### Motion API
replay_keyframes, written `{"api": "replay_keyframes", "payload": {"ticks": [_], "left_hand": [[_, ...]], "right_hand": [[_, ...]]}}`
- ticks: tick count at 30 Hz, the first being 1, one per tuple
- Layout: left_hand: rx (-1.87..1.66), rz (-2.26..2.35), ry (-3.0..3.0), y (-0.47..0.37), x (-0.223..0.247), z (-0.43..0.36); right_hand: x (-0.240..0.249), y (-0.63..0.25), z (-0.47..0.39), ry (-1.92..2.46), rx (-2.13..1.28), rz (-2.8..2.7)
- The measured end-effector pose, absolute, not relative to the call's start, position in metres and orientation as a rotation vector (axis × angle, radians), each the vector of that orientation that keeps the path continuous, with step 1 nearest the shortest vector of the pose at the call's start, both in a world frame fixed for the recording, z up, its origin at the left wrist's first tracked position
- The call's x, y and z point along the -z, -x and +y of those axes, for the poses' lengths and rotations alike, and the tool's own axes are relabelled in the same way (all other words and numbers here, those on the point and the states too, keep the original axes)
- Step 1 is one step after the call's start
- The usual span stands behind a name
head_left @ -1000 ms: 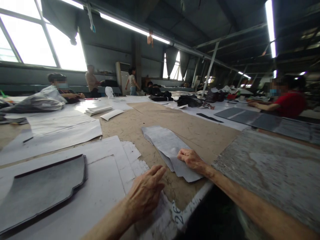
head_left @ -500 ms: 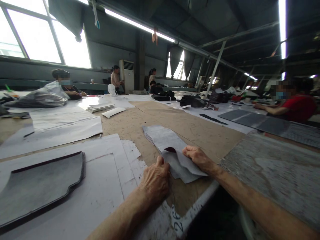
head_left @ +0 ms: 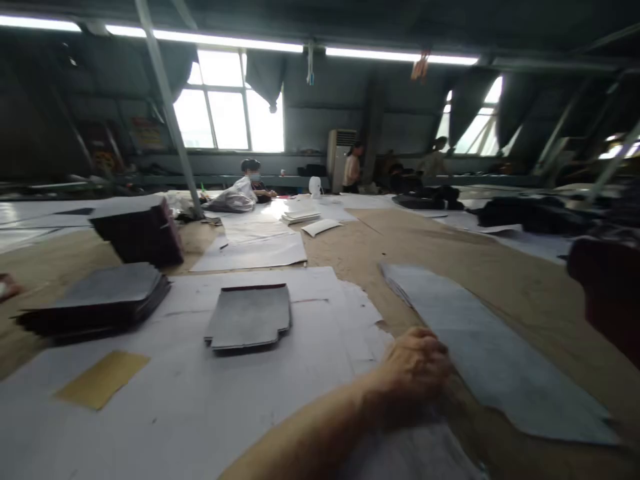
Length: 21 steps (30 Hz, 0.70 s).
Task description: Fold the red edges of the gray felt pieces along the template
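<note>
A stack of long grey cut pieces (head_left: pixel 490 340) lies flat on brown board, its layers fanned at the far left end. My left hand (head_left: pixel 417 363) rests against the near left edge of this stack, fingers curled and slightly blurred. Whatever may be between those fingertips is hidden. Nothing of my right hand shows. Near the right edge of the view is a dark maroon piece (head_left: pixel 607 297), raised and blurred; what holds it is out of frame.
Left of my hand, a small grey stack (head_left: pixel 250 317) lies on white sheets (head_left: pixel 310 347). Farther left are a thicker grey stack (head_left: pixel 110 293), a tall dark stack (head_left: pixel 140 230) and a tan card (head_left: pixel 103 380). Several people are at the back, one (head_left: pixel 254 180) seated.
The view has swung left. The lifted top piece no longer stands up from the stack, which lies flat. My right hand has left the view, and a maroon piece appears at right.
</note>
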State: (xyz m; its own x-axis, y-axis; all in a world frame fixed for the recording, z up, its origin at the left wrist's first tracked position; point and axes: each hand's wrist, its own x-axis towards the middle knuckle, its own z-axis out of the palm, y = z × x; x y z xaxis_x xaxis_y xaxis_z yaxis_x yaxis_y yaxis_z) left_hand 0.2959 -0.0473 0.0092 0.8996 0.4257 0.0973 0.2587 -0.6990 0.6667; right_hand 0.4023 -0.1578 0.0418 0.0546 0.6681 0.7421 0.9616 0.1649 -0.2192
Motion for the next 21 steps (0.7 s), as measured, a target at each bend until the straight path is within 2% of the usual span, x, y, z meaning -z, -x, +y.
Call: {"api": "replay_keyframes", "payload": {"ticks": [4, 7, 9, 15, 21], "left_hand": [[-0.248, 0.465, -2.000, -0.242, -0.019, -0.021], [-0.170, 0.529, -1.835, -0.182, -0.026, 0.002], [-0.148, 0.626, -1.785, -0.143, -0.029, 0.013], [-0.218, 0.908, -1.877, -0.069, -0.021, 0.010], [-0.432, 1.041, -2.103, -0.052, -0.006, -0.002]], "right_hand": [[-0.034, -0.378, -0.153, 1.528, 0.474, -1.624], [-0.016, -0.327, -0.145, 1.559, 0.470, -1.657], [-0.001, -0.281, -0.134, 1.410, 0.469, -1.772], [0.027, -0.178, -0.106, 1.330, 0.266, -1.856], [0.015, -0.184, -0.098, 1.174, -0.013, -1.950]]}}
